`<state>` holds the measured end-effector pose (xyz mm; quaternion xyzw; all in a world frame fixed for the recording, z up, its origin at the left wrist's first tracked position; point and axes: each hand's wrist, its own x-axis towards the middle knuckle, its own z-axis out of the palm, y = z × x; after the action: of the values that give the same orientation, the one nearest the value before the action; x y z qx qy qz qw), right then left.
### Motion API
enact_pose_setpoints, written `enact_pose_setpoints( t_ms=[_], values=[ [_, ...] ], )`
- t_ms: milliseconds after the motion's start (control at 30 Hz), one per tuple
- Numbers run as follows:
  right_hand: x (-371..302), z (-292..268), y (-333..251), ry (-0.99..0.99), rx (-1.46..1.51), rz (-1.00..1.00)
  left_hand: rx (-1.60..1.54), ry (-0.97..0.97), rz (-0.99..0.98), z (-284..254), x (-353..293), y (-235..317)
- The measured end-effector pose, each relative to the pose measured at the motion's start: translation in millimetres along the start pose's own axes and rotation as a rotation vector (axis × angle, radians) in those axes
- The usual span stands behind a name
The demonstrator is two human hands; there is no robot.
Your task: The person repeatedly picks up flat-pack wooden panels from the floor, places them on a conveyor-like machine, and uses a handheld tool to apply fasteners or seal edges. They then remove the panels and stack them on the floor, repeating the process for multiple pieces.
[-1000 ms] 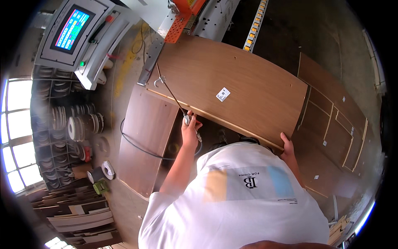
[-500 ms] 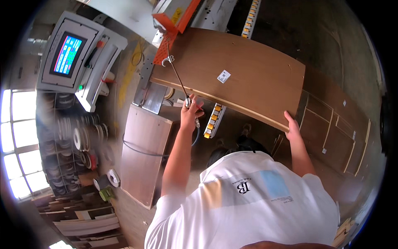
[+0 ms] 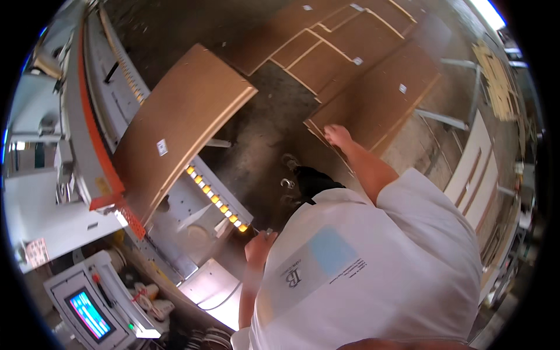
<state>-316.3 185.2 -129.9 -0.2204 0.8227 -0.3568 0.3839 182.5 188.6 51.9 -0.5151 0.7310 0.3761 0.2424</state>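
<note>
My left hand is closed low in front of my shirt, beside the row of yellow rollers. In it is an air blow gun, mostly hidden by the fingers; a thin hose curves nearby. My right hand reaches out to the right, with its fingers curled at the near edge of a brown panel that bears a white label. To the left, another brown panel, also labelled, lies across the machine's bed, apart from both hands.
An orange-edged machine runs along the left, with a roller strip jutting from it. A control console with a lit screen stands lower left. More brown panels lie at the back. Pale strips and a metal frame are right.
My view has swung to the right. My right hand has let go of the panel on the machine and moved to another panel. My left hand has drawn back, with the blow gun lowered.
</note>
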Motion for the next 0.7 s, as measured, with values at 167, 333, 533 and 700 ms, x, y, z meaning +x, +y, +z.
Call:
enact_pose_setpoints(
  t_ms=[167,333,533,700],
  values=[
    [-185.4,-99.2,237.0,-0.204,-0.924,-0.008,0.163,-0.152,0.194,41.2,39.8,21.2],
    [-391.9,-140.8,416.5,-0.113,1.08,0.698,0.09,-0.011,0.396,57.6,85.0,82.9],
    [-432.0,-95.0,322.0,0.177,1.001,0.85,0.081,0.094,0.525,55.4,89.7,167.5],
    [-394.5,-93.8,269.6,0.152,1.07,0.734,0.074,0.093,0.531,65.6,89.1,193.8]
  ],
)
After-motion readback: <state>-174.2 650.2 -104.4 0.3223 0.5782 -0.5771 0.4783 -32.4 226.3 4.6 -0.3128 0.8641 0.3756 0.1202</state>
